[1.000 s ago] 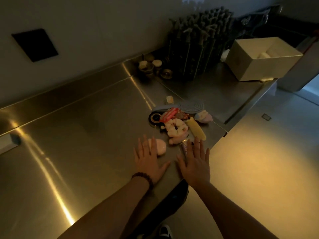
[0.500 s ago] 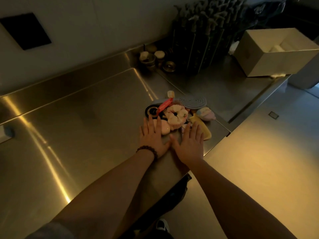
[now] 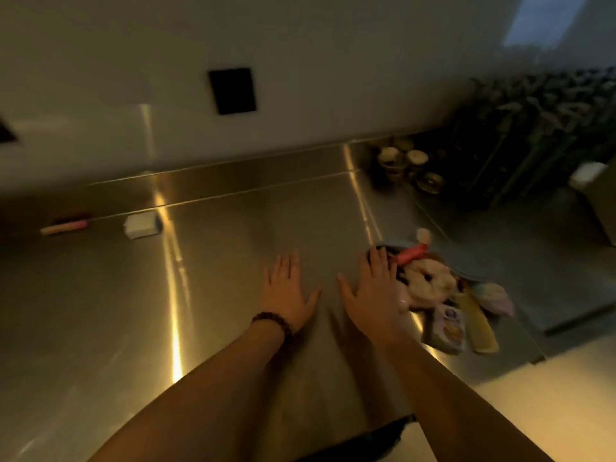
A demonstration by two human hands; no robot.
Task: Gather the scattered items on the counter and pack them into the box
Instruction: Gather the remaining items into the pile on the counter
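Note:
A heap of small items lies on the steel counter point(image 3: 233, 295) at the right: a cream scrunchie point(image 3: 431, 281), a red packet point(image 3: 411, 255), a yellow strip point(image 3: 480, 326), a printed sachet point(image 3: 448, 328) and a pastel pouch point(image 3: 493, 296). My right hand point(image 3: 373, 295) lies flat with straight fingers against the left side of the heap. My left hand point(image 3: 288, 288) hovers flat over bare steel, apart from the heap, holding nothing. Far left, a pink-and-yellow stick point(image 3: 65, 226) and a white block point(image 3: 143, 225) lie near the backsplash. Only a corner of the box point(image 3: 603, 201) shows at the right edge.
Small jars point(image 3: 403, 161) and a dark rack of bottles point(image 3: 533, 135) stand at the back right. A black wall plate point(image 3: 232, 91) is on the wall. The counter's front edge drops to the pale floor point(image 3: 550, 395) at lower right.
The view has swung left, so the box has nearly left the frame and the stick and block appear. My left hand has moved off the heap to the left; my right hand stays against it.

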